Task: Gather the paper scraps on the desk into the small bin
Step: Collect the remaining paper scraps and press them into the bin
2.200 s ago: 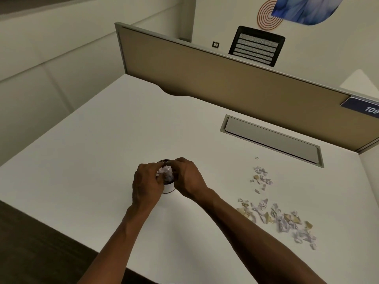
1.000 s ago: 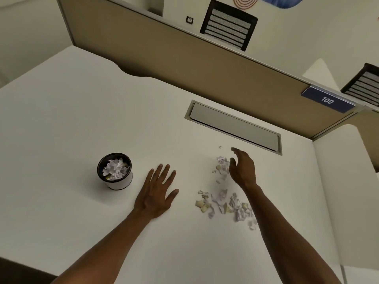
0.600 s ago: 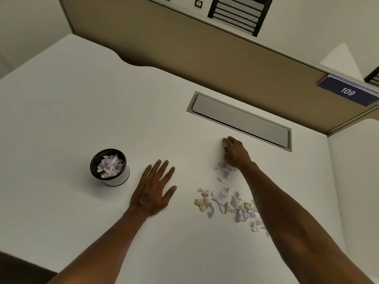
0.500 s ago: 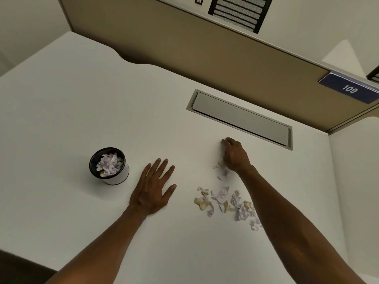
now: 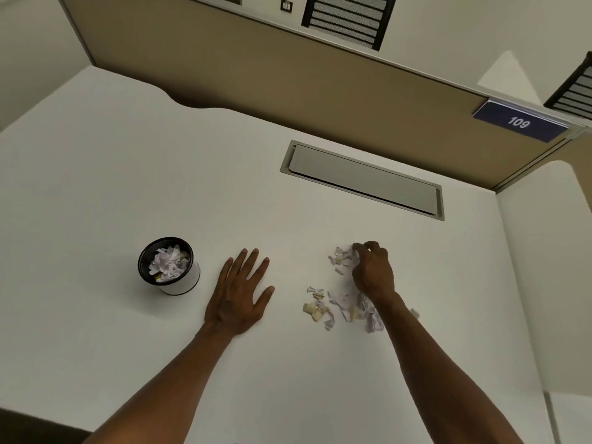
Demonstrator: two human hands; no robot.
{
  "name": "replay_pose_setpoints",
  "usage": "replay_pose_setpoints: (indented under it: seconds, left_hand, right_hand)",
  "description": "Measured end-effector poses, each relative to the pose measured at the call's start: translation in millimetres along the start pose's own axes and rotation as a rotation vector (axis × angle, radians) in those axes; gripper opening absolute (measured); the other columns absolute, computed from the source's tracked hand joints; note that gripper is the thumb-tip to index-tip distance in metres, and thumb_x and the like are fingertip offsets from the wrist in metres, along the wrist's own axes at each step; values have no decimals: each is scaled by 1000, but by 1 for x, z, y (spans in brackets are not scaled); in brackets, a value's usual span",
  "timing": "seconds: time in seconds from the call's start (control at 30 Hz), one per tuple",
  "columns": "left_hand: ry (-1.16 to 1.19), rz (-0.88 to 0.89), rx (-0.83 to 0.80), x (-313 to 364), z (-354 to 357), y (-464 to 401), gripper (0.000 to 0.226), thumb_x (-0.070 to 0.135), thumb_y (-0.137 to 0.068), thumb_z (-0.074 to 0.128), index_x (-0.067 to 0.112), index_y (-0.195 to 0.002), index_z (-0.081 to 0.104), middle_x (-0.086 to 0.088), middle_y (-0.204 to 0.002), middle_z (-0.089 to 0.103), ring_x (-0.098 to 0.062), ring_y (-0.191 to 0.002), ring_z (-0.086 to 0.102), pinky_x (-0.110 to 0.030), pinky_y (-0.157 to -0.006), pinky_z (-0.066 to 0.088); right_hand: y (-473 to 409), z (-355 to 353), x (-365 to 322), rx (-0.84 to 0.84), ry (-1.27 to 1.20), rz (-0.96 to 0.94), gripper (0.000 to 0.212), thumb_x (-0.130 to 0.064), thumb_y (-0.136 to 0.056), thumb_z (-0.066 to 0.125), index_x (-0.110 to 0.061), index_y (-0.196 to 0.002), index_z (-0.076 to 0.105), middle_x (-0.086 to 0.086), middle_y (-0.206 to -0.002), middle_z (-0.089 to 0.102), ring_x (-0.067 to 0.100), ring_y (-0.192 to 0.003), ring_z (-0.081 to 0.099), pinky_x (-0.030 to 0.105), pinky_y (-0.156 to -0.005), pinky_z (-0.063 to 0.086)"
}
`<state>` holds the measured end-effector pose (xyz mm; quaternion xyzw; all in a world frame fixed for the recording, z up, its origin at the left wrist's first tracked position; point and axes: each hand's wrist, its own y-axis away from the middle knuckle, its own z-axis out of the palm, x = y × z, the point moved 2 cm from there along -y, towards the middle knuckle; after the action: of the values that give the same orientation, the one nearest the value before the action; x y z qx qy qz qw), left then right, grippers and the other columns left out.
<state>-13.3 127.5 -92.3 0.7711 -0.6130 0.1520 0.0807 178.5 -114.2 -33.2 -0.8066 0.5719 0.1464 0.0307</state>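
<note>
A small round bin (image 5: 189, 283), black inside with a white wall, stands on the white desk (image 5: 96, 193) at the left, holding several crumpled paper scraps. My left hand (image 5: 238, 291) lies flat on the desk to its right, fingers spread, holding nothing. A loose pile of white and yellowish paper scraps (image 5: 330, 307) lies to the right of that hand. My right hand (image 5: 371, 272) rests over the far end of the pile with its fingers curled around a few scraps (image 5: 339, 256); more scraps are hidden under the wrist.
A grey cable hatch (image 5: 362, 179) is set into the desk beyond the scraps. A tan partition (image 5: 256, 65) runs along the back edge with a blue "109" label (image 5: 519, 121). The desk's near edge shows at the lower left.
Both hands left the bin. The left settled flat on the desk; the right reached to the far scraps, curled its fingers and dragged them nearer the main pile.
</note>
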Motion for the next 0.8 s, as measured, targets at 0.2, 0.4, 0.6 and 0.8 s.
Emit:
replay_pose_setpoints:
  seconds: [0.2, 0.4, 0.6, 0.8]
  left_hand:
    - [13, 0, 3, -1, 0, 0, 64, 56, -100, 35, 29, -157, 25, 2, -167, 16, -17, -155, 5, -45, -125, 14]
    - [22, 9, 2, -1, 0, 1, 63, 56, -100, 34, 28, -157, 26, 1, -167, 17, -17, -155, 6, -45, -125, 14]
    - [19, 19, 2, -2, 0, 2, 63, 56, -100, 33, 28, -157, 26, 1, -167, 18, -18, -155, 7, -45, -125, 14]
    - [9, 32, -11, 0, 1, 2, 63, 53, -101, 33, 26, -157, 25, -2, -167, 17, -22, -155, 8, -48, -125, 14]
  right_hand:
    - [19, 16, -24, -4, -102, -45, 61, 2, -82, 43, -13, -141, 48, 13, -132, 50, 33, -118, 51, 40, -92, 51]
    - [14, 16, -33, -43, -91, -41, 62, 1, -85, 46, -13, -145, 43, 14, -153, 37, 32, -141, 33, 41, -111, 38]
    - [59, 33, -56, -65, -30, -223, 54, -3, -88, 54, -4, -141, 47, 14, -150, 45, 34, -139, 37, 38, -107, 40]
    - [94, 27, -45, 17, -184, -148, 63, 8, -76, 50, -11, -136, 55, 10, -139, 55, 29, -127, 52, 32, -104, 41]
